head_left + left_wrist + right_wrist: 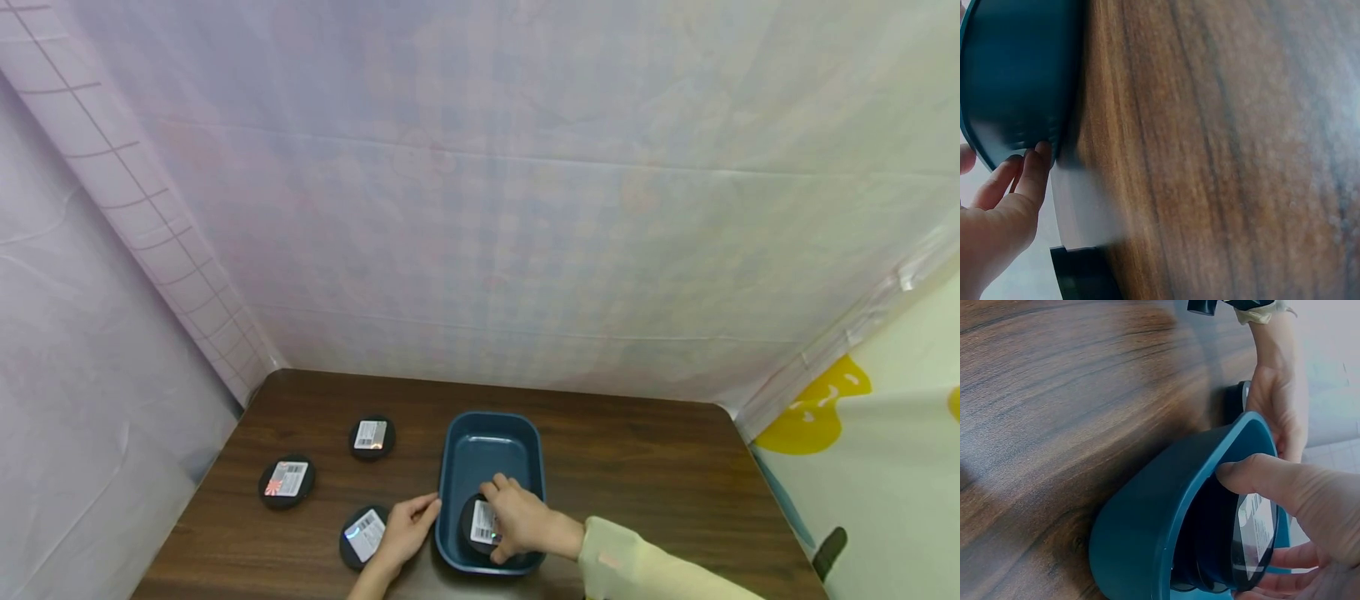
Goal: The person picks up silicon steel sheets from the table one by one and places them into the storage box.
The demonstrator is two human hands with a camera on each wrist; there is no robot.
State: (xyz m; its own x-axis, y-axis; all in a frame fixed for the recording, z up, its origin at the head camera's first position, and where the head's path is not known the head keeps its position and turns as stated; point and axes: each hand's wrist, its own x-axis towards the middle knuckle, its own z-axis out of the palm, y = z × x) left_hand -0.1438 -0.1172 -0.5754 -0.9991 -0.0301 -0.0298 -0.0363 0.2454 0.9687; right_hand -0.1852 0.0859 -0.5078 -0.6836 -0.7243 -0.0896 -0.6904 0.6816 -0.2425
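A deep blue rectangular tray (491, 446) stands on the brown wooden table (637, 492). Inside its near end, my right hand (525, 517) grips a round black container (482, 522) with a white barcode label on top. In the right wrist view, the thumb presses one side of this container (1255, 531) and the fingers curl round the other. Dark rounded shapes show below it inside the tray. My left hand (405, 529) touches the tray's left side, its fingertips (1042, 149) laid against the outer wall.
Left of the tray lie three more labelled black round containers: one beside my left hand (363, 536), a second container (287, 482) at far left, and a third container (372, 437) farther back. A pale patterned curtain (495, 250) hangs behind the table.
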